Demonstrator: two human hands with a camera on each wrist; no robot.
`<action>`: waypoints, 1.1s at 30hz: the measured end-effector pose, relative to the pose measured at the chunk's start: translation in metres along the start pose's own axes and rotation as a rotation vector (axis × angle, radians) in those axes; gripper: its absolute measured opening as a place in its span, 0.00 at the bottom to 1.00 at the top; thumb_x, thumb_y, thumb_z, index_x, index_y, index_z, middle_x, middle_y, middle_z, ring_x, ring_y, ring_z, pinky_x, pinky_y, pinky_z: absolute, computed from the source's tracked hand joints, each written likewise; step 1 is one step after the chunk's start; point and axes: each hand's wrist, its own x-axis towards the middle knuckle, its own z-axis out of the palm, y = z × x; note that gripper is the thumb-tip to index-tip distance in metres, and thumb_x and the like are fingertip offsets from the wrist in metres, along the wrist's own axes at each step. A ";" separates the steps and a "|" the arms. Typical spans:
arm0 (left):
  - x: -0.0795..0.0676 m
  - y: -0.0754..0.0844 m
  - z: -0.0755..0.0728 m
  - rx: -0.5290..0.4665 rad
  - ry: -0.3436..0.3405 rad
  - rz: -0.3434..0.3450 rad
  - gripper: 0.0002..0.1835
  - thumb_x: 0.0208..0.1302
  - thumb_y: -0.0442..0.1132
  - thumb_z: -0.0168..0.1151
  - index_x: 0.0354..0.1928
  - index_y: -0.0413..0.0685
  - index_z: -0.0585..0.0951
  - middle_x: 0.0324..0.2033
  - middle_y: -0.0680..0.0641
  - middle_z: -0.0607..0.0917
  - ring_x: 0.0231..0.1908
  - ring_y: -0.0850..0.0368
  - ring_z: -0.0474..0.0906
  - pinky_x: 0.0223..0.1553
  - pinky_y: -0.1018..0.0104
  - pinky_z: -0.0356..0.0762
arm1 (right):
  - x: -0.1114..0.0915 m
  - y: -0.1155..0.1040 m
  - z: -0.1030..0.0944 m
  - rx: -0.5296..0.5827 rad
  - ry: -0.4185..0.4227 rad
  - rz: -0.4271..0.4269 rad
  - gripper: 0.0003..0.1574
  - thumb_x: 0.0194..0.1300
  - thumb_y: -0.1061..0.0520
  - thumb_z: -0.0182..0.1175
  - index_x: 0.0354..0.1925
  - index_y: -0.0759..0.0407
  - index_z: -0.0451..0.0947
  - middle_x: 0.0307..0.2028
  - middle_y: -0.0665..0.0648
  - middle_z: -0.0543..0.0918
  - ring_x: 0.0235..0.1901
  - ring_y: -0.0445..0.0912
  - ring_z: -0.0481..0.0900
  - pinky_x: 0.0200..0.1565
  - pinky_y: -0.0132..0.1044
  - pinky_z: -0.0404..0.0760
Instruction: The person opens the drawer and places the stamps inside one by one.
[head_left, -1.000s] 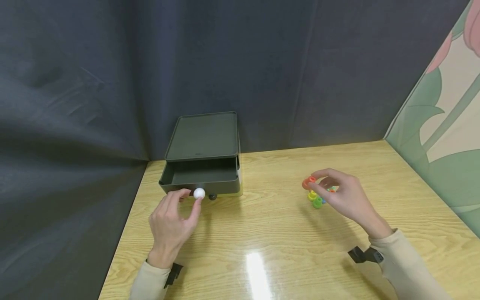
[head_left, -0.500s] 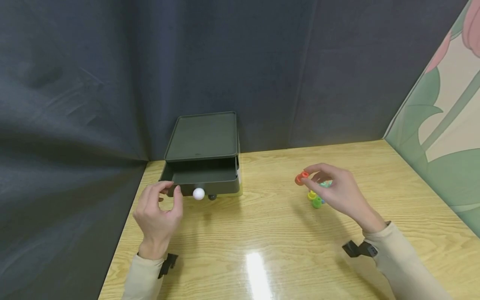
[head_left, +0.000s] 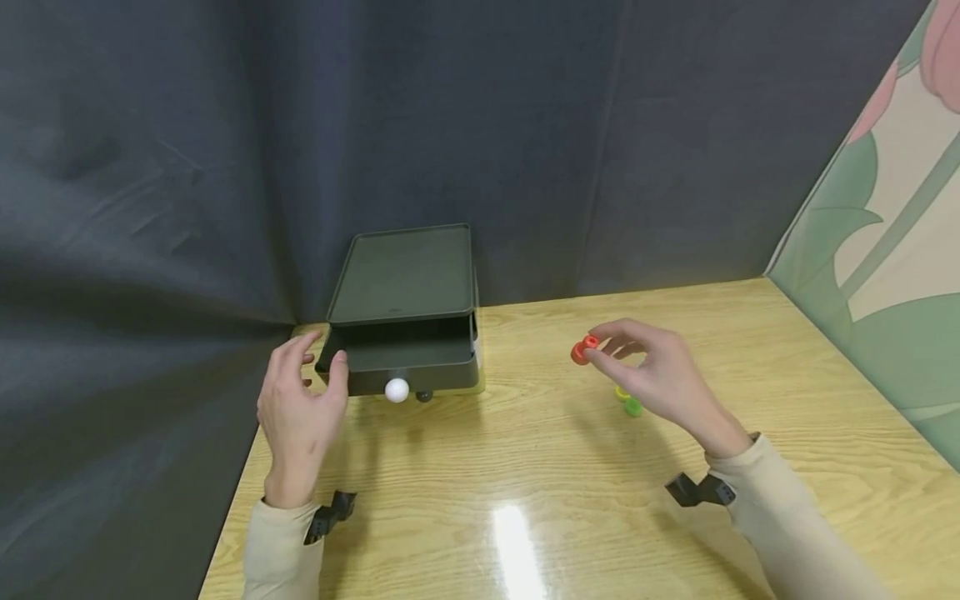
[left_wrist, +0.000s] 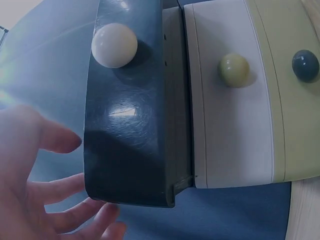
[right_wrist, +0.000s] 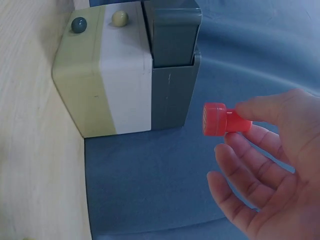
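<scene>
A red stamp (head_left: 579, 353) is pinched between the thumb and fingers of my right hand (head_left: 660, 379), raised over the table. Seen from the right wrist, the stamp (right_wrist: 216, 120) lies sideways, its wide patterned end pointing away from the hand. My left hand (head_left: 296, 412) is by the left front corner of a dark green drawer (head_left: 367, 382), which is pulled out of the top of a small cabinet (head_left: 408, 275). In the left wrist view, the fingers (left_wrist: 75, 217) lie right at the drawer's corner, with the thumb apart. A white knob (left_wrist: 114, 45) sits on the drawer front.
Below the open drawer, the cabinet has a white drawer (left_wrist: 227, 130) and a yellow-green drawer (left_wrist: 292, 125), both closed. Yellow and green pieces (head_left: 633, 407) lie on the wooden table (head_left: 450, 500) beneath my right hand. Dark cloth (head_left: 540, 150) hangs behind and at the left.
My left hand has let go of the white knob and moved left to the drawer's corner. My right hand has carried the red stamp leftward and slightly up, away from the coloured pieces.
</scene>
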 end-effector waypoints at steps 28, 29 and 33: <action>0.001 -0.004 0.001 0.078 -0.130 -0.072 0.24 0.74 0.49 0.63 0.65 0.44 0.85 0.59 0.40 0.87 0.44 0.40 0.84 0.41 0.45 0.76 | 0.034 -0.036 0.018 0.024 -0.045 -0.099 0.14 0.67 0.56 0.74 0.50 0.56 0.89 0.45 0.52 0.93 0.38 0.45 0.90 0.44 0.40 0.85; 0.001 -0.004 0.001 0.079 -0.133 -0.073 0.24 0.74 0.49 0.63 0.65 0.45 0.85 0.60 0.40 0.87 0.44 0.39 0.84 0.41 0.44 0.77 | 0.036 -0.037 0.019 0.025 -0.047 -0.103 0.14 0.67 0.56 0.74 0.50 0.56 0.89 0.44 0.52 0.93 0.38 0.44 0.90 0.44 0.40 0.85; 0.001 -0.005 0.001 0.081 -0.140 -0.078 0.24 0.74 0.50 0.63 0.66 0.45 0.84 0.60 0.40 0.87 0.43 0.39 0.85 0.42 0.43 0.77 | 0.041 -0.041 0.022 0.028 -0.051 -0.125 0.13 0.67 0.57 0.74 0.49 0.55 0.89 0.43 0.51 0.92 0.38 0.43 0.89 0.43 0.38 0.86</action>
